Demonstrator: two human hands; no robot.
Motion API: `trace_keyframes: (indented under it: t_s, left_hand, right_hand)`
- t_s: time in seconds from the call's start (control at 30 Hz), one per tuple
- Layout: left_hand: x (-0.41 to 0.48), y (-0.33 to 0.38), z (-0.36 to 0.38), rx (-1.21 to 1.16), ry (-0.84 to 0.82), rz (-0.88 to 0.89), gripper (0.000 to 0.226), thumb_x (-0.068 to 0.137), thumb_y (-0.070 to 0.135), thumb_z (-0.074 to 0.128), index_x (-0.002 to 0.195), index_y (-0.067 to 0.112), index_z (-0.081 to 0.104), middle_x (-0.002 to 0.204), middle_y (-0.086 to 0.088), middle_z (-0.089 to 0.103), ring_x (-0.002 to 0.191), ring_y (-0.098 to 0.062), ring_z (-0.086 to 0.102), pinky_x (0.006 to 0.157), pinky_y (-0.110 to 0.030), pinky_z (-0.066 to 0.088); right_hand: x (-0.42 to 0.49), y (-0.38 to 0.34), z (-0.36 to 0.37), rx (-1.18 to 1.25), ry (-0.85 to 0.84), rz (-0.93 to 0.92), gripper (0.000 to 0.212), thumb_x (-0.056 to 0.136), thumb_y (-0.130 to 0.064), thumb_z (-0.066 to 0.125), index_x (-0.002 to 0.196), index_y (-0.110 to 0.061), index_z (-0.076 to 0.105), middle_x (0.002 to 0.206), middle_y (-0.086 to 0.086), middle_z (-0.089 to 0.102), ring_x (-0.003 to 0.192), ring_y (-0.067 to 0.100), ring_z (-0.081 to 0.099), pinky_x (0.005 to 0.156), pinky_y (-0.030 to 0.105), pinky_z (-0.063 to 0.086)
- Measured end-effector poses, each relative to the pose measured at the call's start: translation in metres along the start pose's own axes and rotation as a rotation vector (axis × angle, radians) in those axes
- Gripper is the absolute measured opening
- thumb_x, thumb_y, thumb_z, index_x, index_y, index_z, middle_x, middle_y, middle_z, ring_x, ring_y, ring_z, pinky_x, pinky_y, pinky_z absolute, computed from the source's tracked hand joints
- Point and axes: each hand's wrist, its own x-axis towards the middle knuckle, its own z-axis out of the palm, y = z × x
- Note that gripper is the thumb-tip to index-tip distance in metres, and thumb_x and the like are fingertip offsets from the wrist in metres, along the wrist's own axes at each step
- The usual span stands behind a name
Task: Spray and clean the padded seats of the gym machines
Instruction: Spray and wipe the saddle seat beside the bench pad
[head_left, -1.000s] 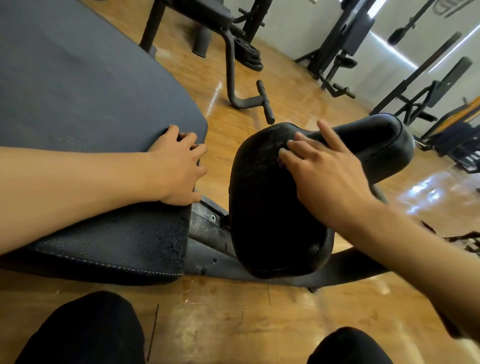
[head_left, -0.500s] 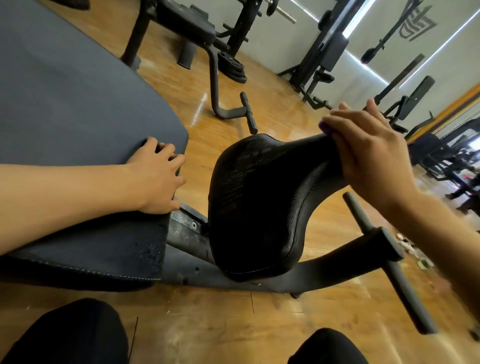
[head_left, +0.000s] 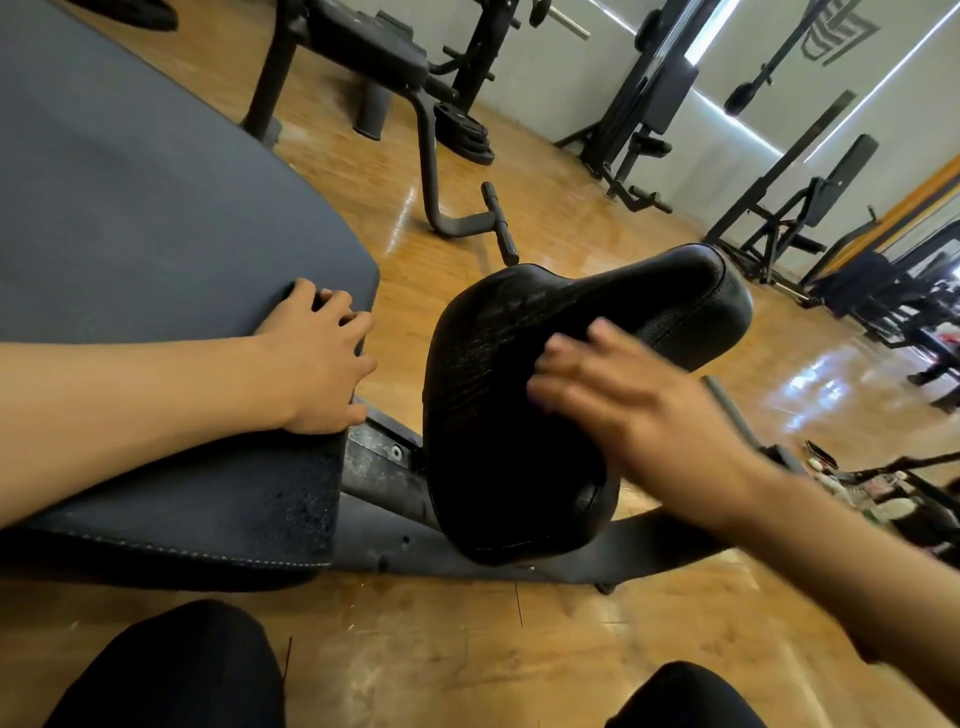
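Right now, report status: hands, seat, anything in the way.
Left hand rests on grey bench pad, fingers relaxed. Right hand on black seat, blurred, grip unclear. Nothing seen blocking the seat.

Weight plates (head_left: 470, 136) sit on the wooden floor (head_left: 571, 223).

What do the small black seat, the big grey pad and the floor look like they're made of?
Small black seat: likely vinyl or faux leather over padding; grainy, cracked sheen, stitched seam. Big grey pad: similar upholstery, matte, pebbled near its stitched edge. Floor: glossy wood or wood-look planks; grain and bright reflections.
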Motion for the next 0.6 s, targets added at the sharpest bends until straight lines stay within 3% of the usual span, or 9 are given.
trace_keyframes:
  t_s: [0.13, 0.2, 0.27, 0.33, 0.4, 0.5, 0.6]
  left_hand:
    - [0.001, -0.002, 0.000, 0.005, 0.003, 0.005, 0.065, 0.100, 0.067, 0.021, 0.147, 0.026, 0.040, 0.157, -0.013, 0.025, 0.140, -0.039, 0.027, 0.106, -0.053, 0.029]
    - [0.000, -0.003, -0.002, 0.007, 0.019, -0.001, 0.065, 0.100, 0.068, 0.021, 0.146, 0.027, 0.041, 0.155, -0.013, 0.026, 0.139, -0.038, 0.028, 0.104, -0.052, 0.030]
    - [0.000, -0.003, -0.004, 0.007, 0.013, 0.003, 0.065, 0.099, 0.068, 0.021, 0.147, 0.027, 0.040, 0.155, -0.014, 0.026, 0.138, -0.037, 0.028, 0.104, -0.051, 0.030]
    - [0.000, -0.001, -0.004, 0.010, -0.001, 0.007, 0.066, 0.099, 0.069, 0.021, 0.147, 0.028, 0.040, 0.156, -0.014, 0.025, 0.139, -0.037, 0.027, 0.105, -0.051, 0.029]
    - [0.002, -0.001, -0.002, 0.017, 0.004, 0.011, 0.066, 0.099, 0.068, 0.021, 0.147, 0.028, 0.040, 0.155, -0.013, 0.026, 0.138, -0.037, 0.027, 0.105, -0.051, 0.029]
    - [0.003, -0.002, 0.000, 0.014, 0.014, 0.012, 0.066, 0.099, 0.069, 0.020, 0.146, 0.027, 0.041, 0.155, -0.014, 0.026, 0.138, -0.036, 0.028, 0.104, -0.052, 0.029]
    - [0.001, -0.002, -0.002, 0.010, 0.006, 0.016, 0.066, 0.099, 0.068, 0.020, 0.146, 0.027, 0.040, 0.159, -0.015, 0.022, 0.140, -0.038, 0.025, 0.106, -0.054, 0.028]
  right_hand:
    - [0.022, 0.060, -0.037, -0.175, 0.081, 0.272, 0.033, 0.097, -0.005, 0.058, 0.130, -0.007, 0.064, 0.132, 0.016, 0.063, 0.131, 0.034, 0.054, 0.118, 0.055, 0.030]
    - [0.034, 0.054, -0.040, -0.148, 0.080, 0.348, 0.028, 0.100, -0.009, 0.054, 0.126, -0.009, 0.065, 0.125, 0.013, 0.065, 0.120, 0.035, 0.059, 0.107, 0.055, 0.043]
    - [0.034, 0.024, -0.024, -0.077, 0.041, 0.267, 0.028, 0.101, -0.011, 0.052, 0.124, -0.010, 0.067, 0.121, 0.011, 0.066, 0.114, 0.033, 0.060, 0.101, 0.053, 0.048]
    - [0.024, -0.018, 0.003, 0.020, -0.047, 0.105, 0.031, 0.097, -0.012, 0.054, 0.124, -0.010, 0.068, 0.124, 0.009, 0.067, 0.119, 0.029, 0.062, 0.116, 0.046, 0.037]
    - [0.022, -0.048, 0.018, 0.049, -0.128, 0.027, 0.034, 0.089, -0.010, 0.060, 0.121, -0.011, 0.070, 0.122, 0.009, 0.068, 0.116, 0.027, 0.065, 0.119, 0.041, 0.032]
    - [0.032, -0.056, 0.024, 0.029, -0.251, -0.066, 0.036, 0.086, -0.012, 0.055, 0.119, -0.014, 0.070, 0.119, 0.007, 0.068, 0.115, 0.025, 0.064, 0.122, 0.037, 0.024]
    - [0.030, -0.039, 0.014, 0.078, -0.305, -0.208, 0.038, 0.092, -0.016, 0.057, 0.129, -0.017, 0.065, 0.133, 0.003, 0.063, 0.128, 0.021, 0.058, 0.123, 0.039, 0.026]
